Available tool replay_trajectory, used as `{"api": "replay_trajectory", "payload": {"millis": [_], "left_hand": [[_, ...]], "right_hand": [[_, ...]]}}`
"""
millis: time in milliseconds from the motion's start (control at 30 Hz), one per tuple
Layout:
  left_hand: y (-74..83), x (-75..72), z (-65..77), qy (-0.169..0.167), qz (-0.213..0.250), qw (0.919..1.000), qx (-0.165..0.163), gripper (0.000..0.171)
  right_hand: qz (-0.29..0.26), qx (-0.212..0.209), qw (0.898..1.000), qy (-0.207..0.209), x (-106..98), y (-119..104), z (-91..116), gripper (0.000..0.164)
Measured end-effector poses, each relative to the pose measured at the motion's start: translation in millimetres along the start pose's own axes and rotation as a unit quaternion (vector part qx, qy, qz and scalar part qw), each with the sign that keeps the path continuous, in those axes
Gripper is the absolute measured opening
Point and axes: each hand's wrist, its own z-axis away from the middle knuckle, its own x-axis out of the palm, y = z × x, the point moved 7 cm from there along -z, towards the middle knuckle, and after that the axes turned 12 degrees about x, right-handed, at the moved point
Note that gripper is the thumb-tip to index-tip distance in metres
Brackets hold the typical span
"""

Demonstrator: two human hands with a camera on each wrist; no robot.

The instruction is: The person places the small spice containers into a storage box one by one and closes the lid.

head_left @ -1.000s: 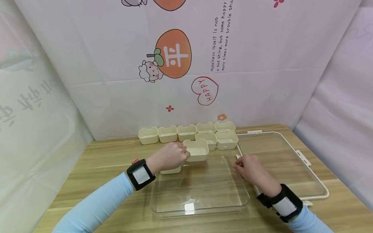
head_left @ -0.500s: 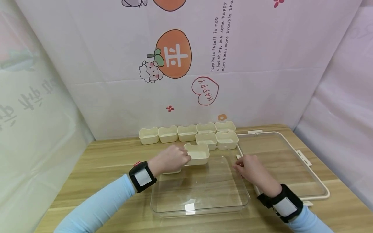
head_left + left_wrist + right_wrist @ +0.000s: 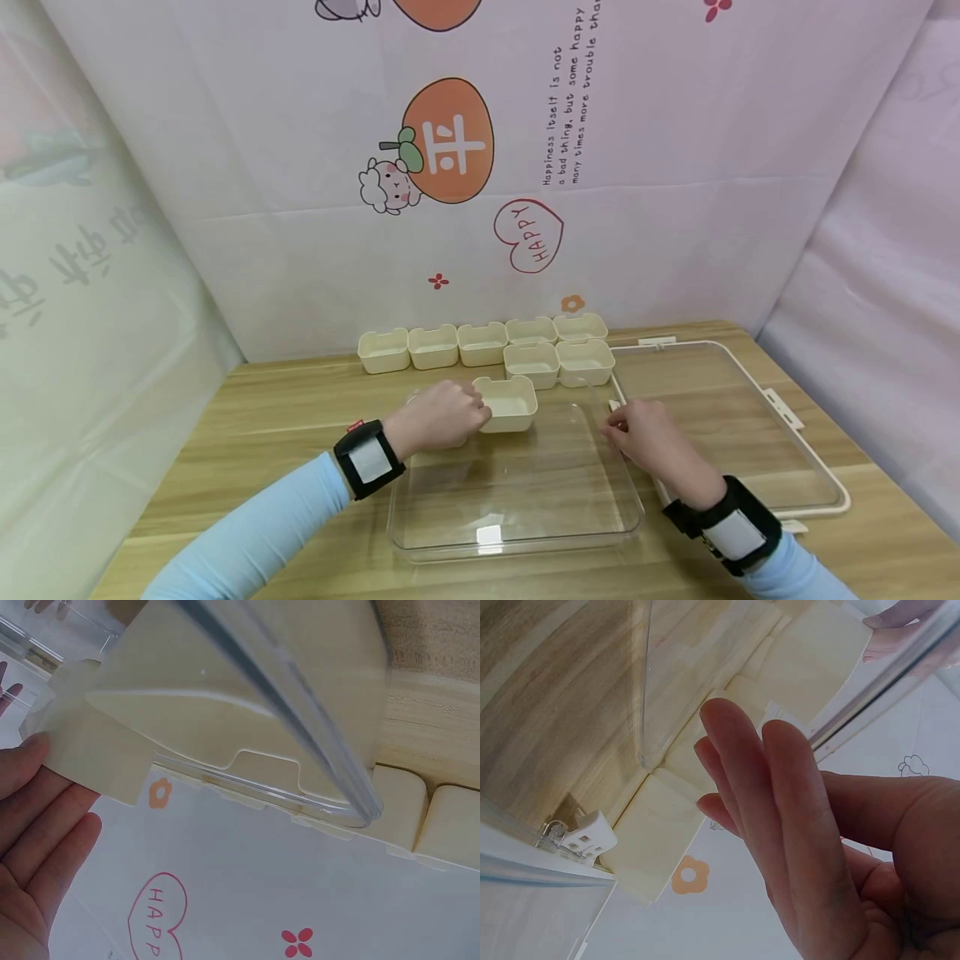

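Observation:
My left hand pinches the left side of a small cream box, which hangs upright over the back part of a clear plastic bin. In the left wrist view, my thumb and fingers lie on that box's wall. Another cream box stands at the bin's back left, mostly hidden under my left hand in the head view. My right hand is at the bin's right rim. Its fingers look fairly straight in the right wrist view, with the rim passing behind them.
Several empty cream boxes stand in a row along the back wall, with two more cream boxes in front at the right. A clear lid with a white frame and side clips lies right of the bin on the wooden table.
My left hand has lowered the cream box a little toward the bin, so it sits lower and farther from the back row. My right hand has stayed at the rim.

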Motion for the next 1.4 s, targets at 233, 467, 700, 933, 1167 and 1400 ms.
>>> {"api": "replay_trajectory", "payload": {"millis": [233,467,700,933,1167,1400], "left_hand": [[0.5,1.9,-0.8,-0.007,0.013,0.9999,0.0,0.017],[2.2,8.6,-1.3,-0.014,0.021,0.9997,-0.002,0.02],[3.4,12.3,-1.1,-0.015,0.018,0.9997,-0.007,0.022],[3.7,13.7,-0.7,-0.024,0.029,0.9993,-0.009,0.022],[3.9,15.3,0.5,-0.024,0.033,0.9991,-0.01,0.024],[3.9,16.4,1.7,-0.028,0.029,0.9991,-0.013,0.024]], "right_hand": [[0.0,0.005,1.0,-0.004,1,1,0,0.011],[-0.001,0.007,1.0,-0.004,1,2,0,0.011],[-0.005,0.006,1.0,-0.003,1,2,-1,0.011],[-0.001,-0.002,1.0,0.003,0,1,-1,0.011],[-0.001,0.0,1.0,0.001,1,2,-1,0.011],[0.001,0.005,1.0,-0.002,0,1,0,0.011]]}}
